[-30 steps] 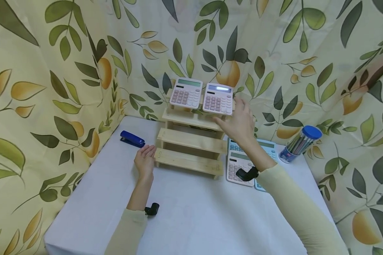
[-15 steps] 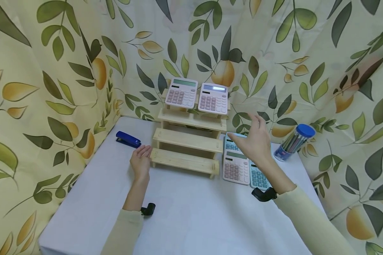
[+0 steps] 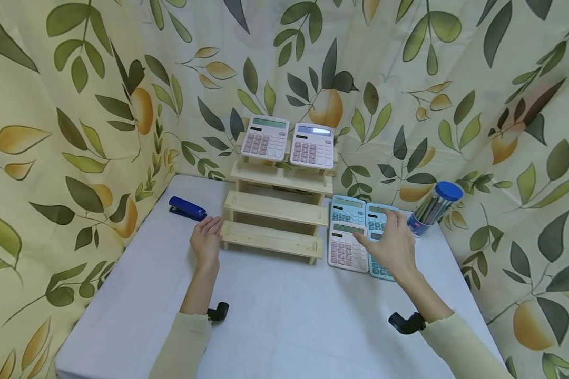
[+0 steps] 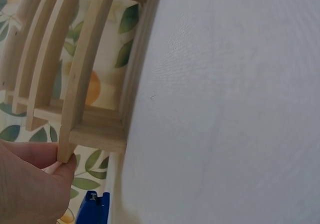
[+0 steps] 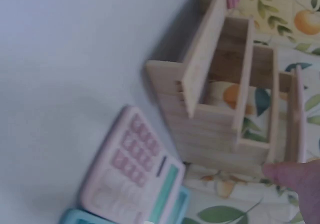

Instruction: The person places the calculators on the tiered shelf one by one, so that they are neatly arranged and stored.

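Observation:
My left hand point(image 3: 206, 239) pinches the left end of the lowest step of a four-tier wooden display stand point(image 3: 277, 209), thumb and finger on either side of the board in the left wrist view. Two pink calculators, one point(image 3: 265, 138) on the left and one point(image 3: 312, 146) on the right, lean on the top tier. Over the calculators on the table hovers my right hand point(image 3: 392, 243), thumb and fingers spread, nothing between them. Below it lie a pink calculator point(image 3: 348, 247) and several blue calculators point(image 3: 346, 210), partly covered by the hand.
A blue stapler point(image 3: 187, 208) lies left of the stand, just beyond my left fingertips. At the table's right back stands a clear tub of pens point(image 3: 435, 206) with a blue lid. A leaf-patterned curtain point(image 3: 379, 47) hangs behind the white-covered table point(image 3: 275, 316).
My right hand has left the right pink calculator on the top tier and moved down and right to above the table calculators. The left hand has stayed at the stand's end.

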Demonstrator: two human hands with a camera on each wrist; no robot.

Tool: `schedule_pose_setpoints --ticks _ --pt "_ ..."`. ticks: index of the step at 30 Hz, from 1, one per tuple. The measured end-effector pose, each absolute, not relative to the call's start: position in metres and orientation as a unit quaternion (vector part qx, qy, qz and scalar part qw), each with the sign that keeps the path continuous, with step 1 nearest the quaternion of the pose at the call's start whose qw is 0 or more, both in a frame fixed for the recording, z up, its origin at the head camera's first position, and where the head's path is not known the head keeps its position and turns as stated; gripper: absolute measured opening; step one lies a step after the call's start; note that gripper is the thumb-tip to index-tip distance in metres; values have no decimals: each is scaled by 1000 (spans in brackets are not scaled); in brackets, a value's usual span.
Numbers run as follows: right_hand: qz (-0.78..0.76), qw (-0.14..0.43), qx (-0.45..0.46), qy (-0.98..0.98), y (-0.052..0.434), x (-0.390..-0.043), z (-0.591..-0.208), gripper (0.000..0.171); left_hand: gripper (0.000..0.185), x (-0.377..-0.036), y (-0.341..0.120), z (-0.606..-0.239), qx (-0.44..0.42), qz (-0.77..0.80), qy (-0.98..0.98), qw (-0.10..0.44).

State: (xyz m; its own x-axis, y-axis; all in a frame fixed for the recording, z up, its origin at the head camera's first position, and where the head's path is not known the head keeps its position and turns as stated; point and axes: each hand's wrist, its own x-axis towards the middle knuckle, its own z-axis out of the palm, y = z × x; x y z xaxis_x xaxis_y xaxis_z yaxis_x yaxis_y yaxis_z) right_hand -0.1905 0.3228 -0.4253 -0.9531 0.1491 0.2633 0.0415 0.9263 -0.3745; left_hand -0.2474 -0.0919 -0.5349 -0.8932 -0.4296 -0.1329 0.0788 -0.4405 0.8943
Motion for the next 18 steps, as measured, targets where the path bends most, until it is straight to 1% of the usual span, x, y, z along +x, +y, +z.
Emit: schedule_pose_setpoints --ticks 5,11,13,18 --pt "180 117 -75 -974 339 -180 -452 103 59 -246 -92 -534 172 -831 -508 149" --pt "193 74 -112 -972 356 -171 -474 107 66 -246 -93 -534 176 -828 -513 142" --pt "196 59 -124 -971 362 -169 -481 109 68 -246 -93 -534 177 -826 -516 140" --pt "195 24 -145 -970 376 -166 -495 118 67 -246 -94 -534 179 -825 -519 138"
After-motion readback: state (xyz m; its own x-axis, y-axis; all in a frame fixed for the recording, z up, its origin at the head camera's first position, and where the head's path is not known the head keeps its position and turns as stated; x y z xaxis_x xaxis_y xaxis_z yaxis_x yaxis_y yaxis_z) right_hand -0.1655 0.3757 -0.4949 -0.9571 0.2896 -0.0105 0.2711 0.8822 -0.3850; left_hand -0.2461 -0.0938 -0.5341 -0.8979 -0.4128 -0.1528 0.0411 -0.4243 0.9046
